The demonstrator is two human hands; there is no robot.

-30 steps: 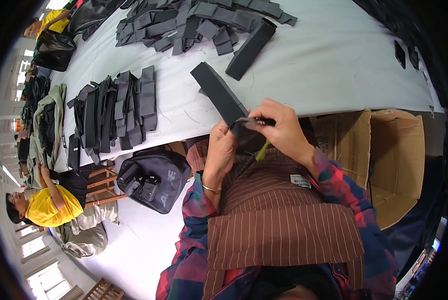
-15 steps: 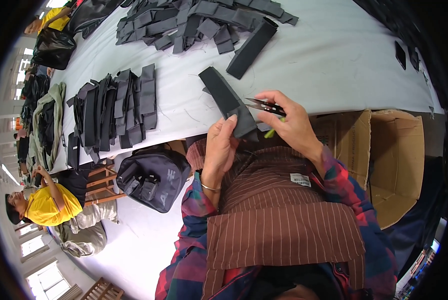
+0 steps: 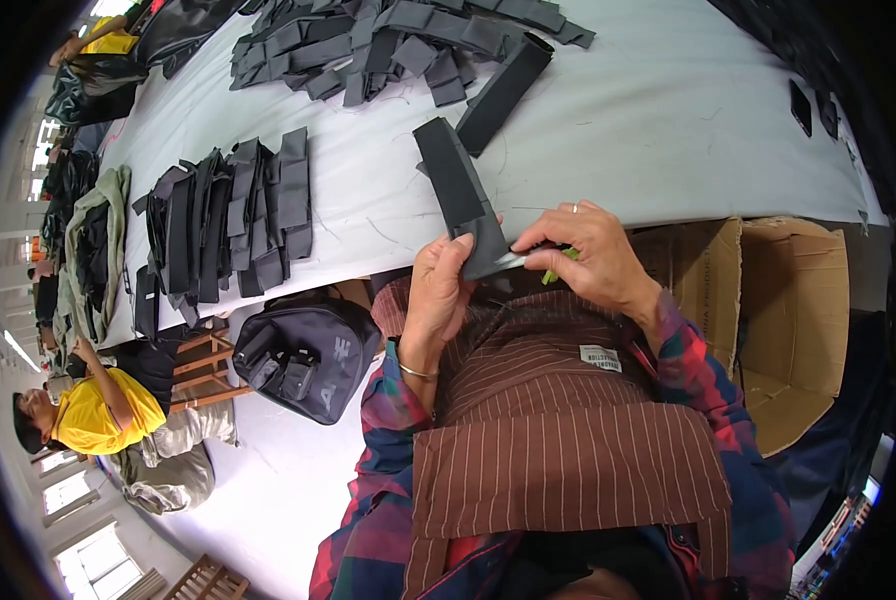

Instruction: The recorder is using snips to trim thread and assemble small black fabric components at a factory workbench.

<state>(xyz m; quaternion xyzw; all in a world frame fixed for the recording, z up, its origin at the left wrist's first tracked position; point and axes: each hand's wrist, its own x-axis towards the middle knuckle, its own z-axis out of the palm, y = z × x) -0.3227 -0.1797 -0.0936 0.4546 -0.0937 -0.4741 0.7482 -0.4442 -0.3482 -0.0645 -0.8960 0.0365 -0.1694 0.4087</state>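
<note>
My left hand (image 3: 438, 285) grips the lower end of a black fabric strip (image 3: 455, 180), thumb on top. The strip slants away over the table edge, its far end close to another black strip (image 3: 508, 95) on the table. My right hand (image 3: 603, 258) is closed around thread snips (image 3: 562, 262); a green part shows under the fingers, while most of the tool is hidden. Its fingertips are at the strip's near right corner, where something small and pale shows between them and the cloth.
A heap of black strips (image 3: 368, 50) covers the far table; a neater row of them (image 3: 228, 215) lies at left. A cardboard box (image 3: 793, 340) stands open at right, a dark bag (image 3: 308, 355) below the left edge. A person in yellow (image 3: 118, 410) is at far left.
My right hand has turned and moved in to the strip's near corner, and the snips' dark blades no longer show. The strip has swung slightly right and more upright in my left hand.
</note>
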